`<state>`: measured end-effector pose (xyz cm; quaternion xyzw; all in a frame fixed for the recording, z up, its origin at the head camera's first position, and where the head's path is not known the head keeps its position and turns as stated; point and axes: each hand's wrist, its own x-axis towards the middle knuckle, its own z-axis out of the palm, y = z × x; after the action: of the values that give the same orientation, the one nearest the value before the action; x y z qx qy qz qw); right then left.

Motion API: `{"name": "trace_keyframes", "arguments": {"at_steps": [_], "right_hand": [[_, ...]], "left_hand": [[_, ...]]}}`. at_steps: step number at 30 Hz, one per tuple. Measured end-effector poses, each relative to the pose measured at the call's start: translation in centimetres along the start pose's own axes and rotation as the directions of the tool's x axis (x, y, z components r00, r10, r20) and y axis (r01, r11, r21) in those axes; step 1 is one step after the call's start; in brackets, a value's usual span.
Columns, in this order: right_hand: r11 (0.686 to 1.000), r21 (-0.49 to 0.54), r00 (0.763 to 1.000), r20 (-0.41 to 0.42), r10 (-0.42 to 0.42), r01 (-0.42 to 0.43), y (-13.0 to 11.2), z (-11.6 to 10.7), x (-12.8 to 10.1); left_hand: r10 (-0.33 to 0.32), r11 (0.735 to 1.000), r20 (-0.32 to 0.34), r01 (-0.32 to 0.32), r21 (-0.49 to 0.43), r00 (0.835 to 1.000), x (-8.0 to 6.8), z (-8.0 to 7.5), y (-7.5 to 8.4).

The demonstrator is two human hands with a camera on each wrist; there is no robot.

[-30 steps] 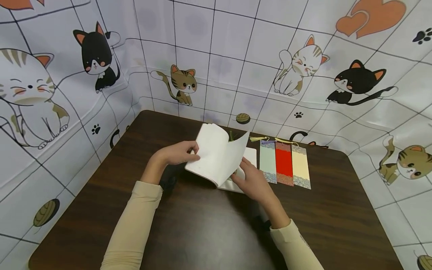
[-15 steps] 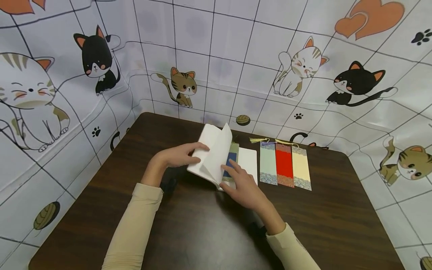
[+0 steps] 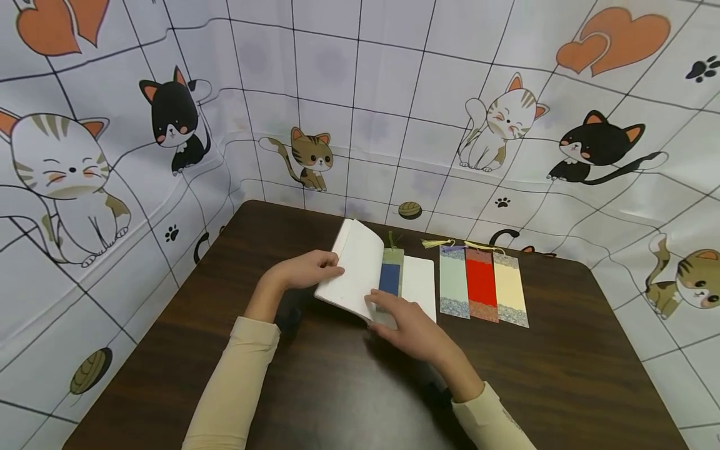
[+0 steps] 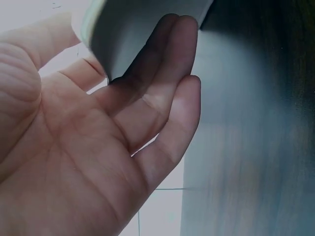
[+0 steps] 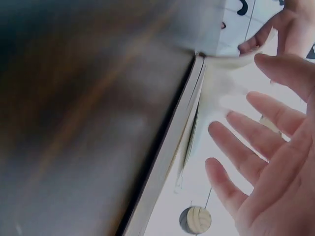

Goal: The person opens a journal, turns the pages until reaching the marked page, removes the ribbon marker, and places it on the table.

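Note:
A notebook [image 3: 357, 265] lies open on the table, its blank left pages raised off the tabletop. My left hand [image 3: 304, 270] grips their outer edge, thumb on the page and fingers behind, as the left wrist view shows the fingers [image 4: 182, 49] under the cover. A green bookmark [image 3: 390, 278] with a blue middle and a green tassel lies on the right page beside the spine, partly covered. My right hand [image 3: 407, 328] is over the lower part of the right page, fingertips near the spine. In the right wrist view its fingers [image 5: 236, 147] are spread and hold nothing; contact is unclear.
Right of the notebook, three tasselled bookmarks lie side by side: pale green [image 3: 453, 281], red [image 3: 480, 281] and cream [image 3: 510, 284]. The dark wooden table [image 3: 562, 350] meets a cat-print curtain [image 3: 382, 125] at its back and sides.
Loose pages turned leftward and now lie with the left stack, baring the green bookmark and right page. My right hand followed them toward the spine; the left hand lifted its thumb and gripped again.

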<state>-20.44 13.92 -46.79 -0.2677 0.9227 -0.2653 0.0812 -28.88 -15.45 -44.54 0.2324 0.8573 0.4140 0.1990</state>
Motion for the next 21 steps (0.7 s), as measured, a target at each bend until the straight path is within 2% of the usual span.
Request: {"name": "trace_keyframes", "arguments": {"at_steps": [4,12,17,21], "right_hand": [[0.997,0.029,0.997,-0.031,0.067,-0.066,0.4,-0.7,0.0],[0.982,-0.027,0.975,-0.127,0.181,-0.185,1.3,-1.1,0.5],[0.962,-0.043,0.957,-0.118,0.264,-0.271,2.0,-1.0,0.6],[0.957,-0.039,0.953,-0.108,0.283,-0.289,2.3,-0.7,0.6]], "left_hand": [[-0.005,1.000,0.000,0.005,0.001,1.000,-0.2,0.0,0.2],[-0.017,1.000,-0.004,0.017,-0.024,1.000,-0.1,-0.1,0.1],[-0.025,0.999,0.002,0.025,-0.025,1.000,-0.1,-0.1,0.2],[-0.013,1.000,0.004,0.013,-0.022,1.000,0.0,0.0,0.2]]}}
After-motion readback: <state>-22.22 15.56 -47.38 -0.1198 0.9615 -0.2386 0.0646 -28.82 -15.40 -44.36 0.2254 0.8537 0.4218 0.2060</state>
